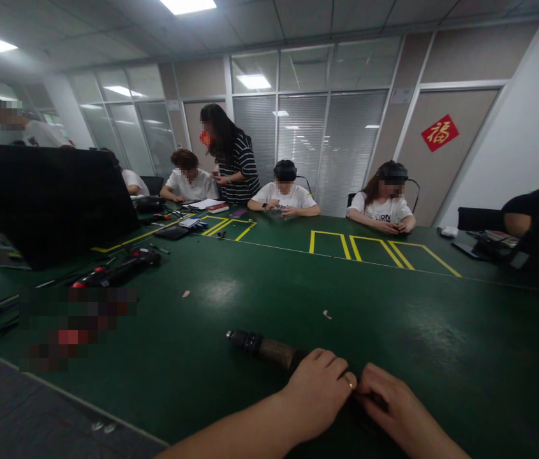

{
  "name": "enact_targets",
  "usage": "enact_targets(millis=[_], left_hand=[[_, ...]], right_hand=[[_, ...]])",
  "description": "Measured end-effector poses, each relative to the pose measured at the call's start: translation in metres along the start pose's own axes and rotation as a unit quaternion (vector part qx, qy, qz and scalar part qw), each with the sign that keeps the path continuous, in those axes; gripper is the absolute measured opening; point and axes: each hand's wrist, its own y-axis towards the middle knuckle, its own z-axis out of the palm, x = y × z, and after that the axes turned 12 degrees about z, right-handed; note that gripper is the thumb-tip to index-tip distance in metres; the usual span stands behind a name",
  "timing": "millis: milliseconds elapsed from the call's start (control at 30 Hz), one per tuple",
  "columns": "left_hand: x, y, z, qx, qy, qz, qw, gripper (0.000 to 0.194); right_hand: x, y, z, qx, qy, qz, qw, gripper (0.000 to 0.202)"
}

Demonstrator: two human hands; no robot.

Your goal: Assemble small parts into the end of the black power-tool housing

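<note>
dark drill (262,346) mostly hidden; left hand (319,394) and right hand (388,405) clench it.

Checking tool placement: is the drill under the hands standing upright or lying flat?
Lying flat. The drill rests lengthwise on the green table, chuck pointing left; both hands cover its body.
</note>
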Motion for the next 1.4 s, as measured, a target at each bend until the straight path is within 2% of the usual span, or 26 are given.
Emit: enact_targets(millis=[100,233,333,600,800,900,1000,1100,1167,1233,1333,1400], left_hand=[[0.001,-0.001,0.001,0.004,-0.003,0.013,1.000,0.010],[0.002,0.000,0.001,0.001,-0.030,-0.005,1.000,0.015],[0.004,0.001,0.000,0.010,-0.039,-0.019,0.999,0.010],[0.006,0.003,0.000,0.001,-0.025,-0.014,1.000,0.011],[0.007,0.003,0.007,-0.005,-0.024,0.008,1.000,0.008],[0.007,0.002,0.003,0.003,-0.030,0.021,0.999,0.010],[0.011,-0.001,-0.010,0.007,-0.060,0.018,0.998,0.023],[0.022,-0.007,-0.025,0.017,-0.081,-0.045,0.996,0.071],[0.029,-0.011,-0.030,0.066,-0.100,-0.104,0.987,0.069],[0.034,-0.014,-0.030,0.092,-0.126,-0.127,0.979,0.062],[0.036,-0.015,-0.024,0.072,-0.158,-0.112,0.978,0.077],[0.036,-0.016,-0.022,0.057,-0.177,-0.090,0.979,0.088]], right_hand=[[0.001,-0.001,0.000,0.001,0.005,0.009,1.000,0.016],[0.002,-0.001,0.000,0.008,0.032,0.038,0.999,0.016],[0.003,0.000,-0.001,0.009,0.042,0.053,0.998,0.014],[0.002,0.003,-0.002,-0.001,0.057,0.059,0.997,0.012],[0.005,0.002,-0.003,0.005,0.053,0.061,0.997,0.013],[0.007,0.002,-0.004,0.003,0.057,0.066,0.996,0.014],[0.005,0.002,-0.004,-0.025,0.065,0.071,0.995,0.015],[0.001,0.003,-0.004,-0.052,0.074,0.094,0.991,0.017],[0.001,0.003,-0.003,-0.045,0.070,0.116,0.990,0.018],[0.005,0.004,0.001,-0.027,0.036,0.125,0.991,0.023],[0.016,0.008,0.010,-0.017,-0.091,0.119,0.989,0.050],[0.026,0.013,0.017,-0.020,-0.178,0.115,0.977,0.050]])
